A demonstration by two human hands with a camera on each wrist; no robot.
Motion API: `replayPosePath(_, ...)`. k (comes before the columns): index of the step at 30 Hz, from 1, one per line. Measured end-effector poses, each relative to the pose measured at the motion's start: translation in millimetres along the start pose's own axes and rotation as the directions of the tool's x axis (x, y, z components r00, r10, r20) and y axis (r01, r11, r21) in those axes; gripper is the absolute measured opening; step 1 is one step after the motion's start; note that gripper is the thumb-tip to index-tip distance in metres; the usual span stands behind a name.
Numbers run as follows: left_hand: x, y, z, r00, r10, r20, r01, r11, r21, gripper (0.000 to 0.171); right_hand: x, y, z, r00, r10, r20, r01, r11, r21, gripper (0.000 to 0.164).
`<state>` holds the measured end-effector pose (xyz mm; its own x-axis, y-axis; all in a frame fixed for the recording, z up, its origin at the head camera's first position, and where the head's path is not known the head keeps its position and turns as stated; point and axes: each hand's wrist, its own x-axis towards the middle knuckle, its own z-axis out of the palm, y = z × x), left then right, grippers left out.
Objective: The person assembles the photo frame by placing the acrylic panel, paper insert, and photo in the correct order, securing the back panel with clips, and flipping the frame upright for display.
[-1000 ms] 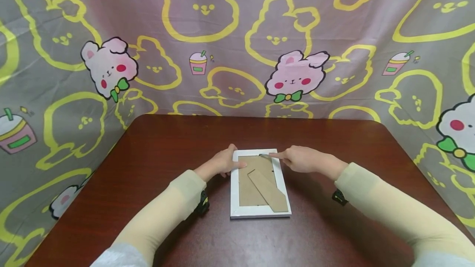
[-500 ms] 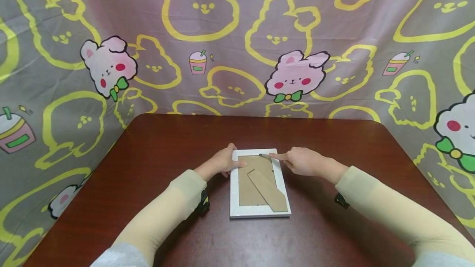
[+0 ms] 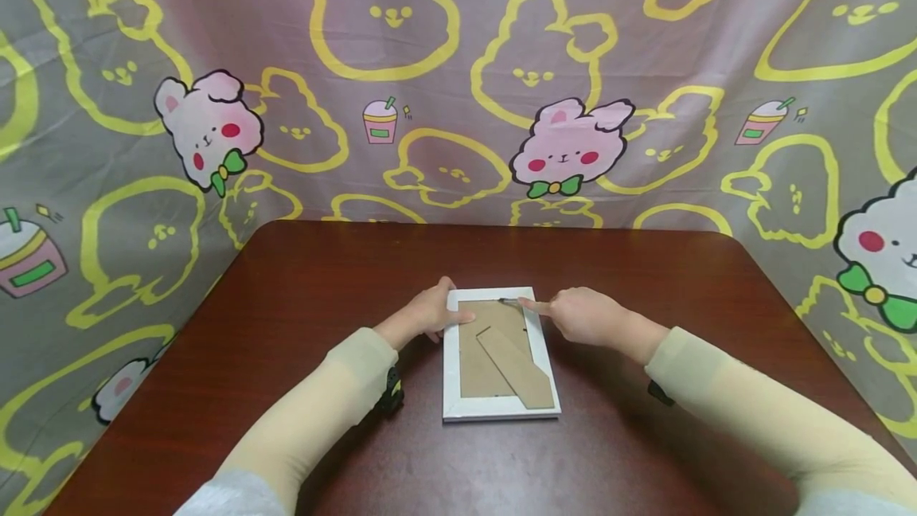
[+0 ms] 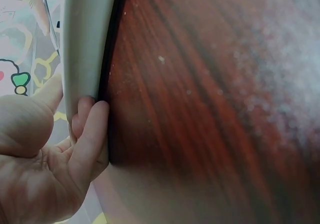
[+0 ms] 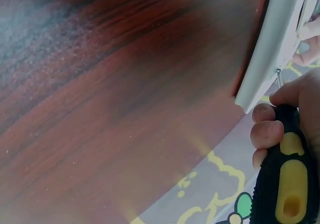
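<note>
A white picture frame (image 3: 452,373) lies face down on the table, its brown backing board (image 3: 473,369) and slanted easel leg (image 3: 514,369) showing. My left hand (image 3: 424,315) grips the frame's upper left side, thumb over the backing and fingers along the outer edge, as the left wrist view also shows. In my right hand (image 3: 589,315) is a screwdriver (image 5: 290,184) with a black and yellow handle. My index finger lies along its thin metal shaft (image 3: 510,301). The tip meets the backing's top edge, near the frame's inner border. Small dark tabs (image 3: 524,330) show at that border.
The dark red-brown wooden table (image 3: 344,277) reaches back to a hanging cloth (image 3: 458,102) printed with rabbits and cups, which also closes off both sides. A dark wrist device (image 3: 392,392) sits under my left sleeve.
My right hand has dropped slightly toward me, tilting the screwdriver a little, while its tip stays at the backing's top edge. The left hand keeps its hold on the picture frame.
</note>
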<state>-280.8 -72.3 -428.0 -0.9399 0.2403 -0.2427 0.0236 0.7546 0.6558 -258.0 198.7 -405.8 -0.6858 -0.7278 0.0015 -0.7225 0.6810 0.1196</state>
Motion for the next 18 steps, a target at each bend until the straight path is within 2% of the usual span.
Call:
replayPosePath(8,0.2,0.0,-0.4,1.0,0.012,-0.01,-0.012,1.0,0.004,0.058,-2.4,-8.9,0.6,0.997,-0.058,-0.041,0.051,0.987,-0.151,0.062)
replayPosePath(14,-0.6,-1.8,0.4,1.0,0.023,-0.01,-0.023,1.0,0.007,0.056,-2.2,-5.9,4.0,0.997,-0.063,-0.039,0.058,0.992,-0.116,0.059)
replayPosePath(18,-0.3,-3.4,0.4,0.999,0.04,-0.008,-0.04,0.999,0.017,0.057,-1.5,-4.1,2.0,0.997,-0.065,-0.039,0.06,0.99,-0.126,0.059)
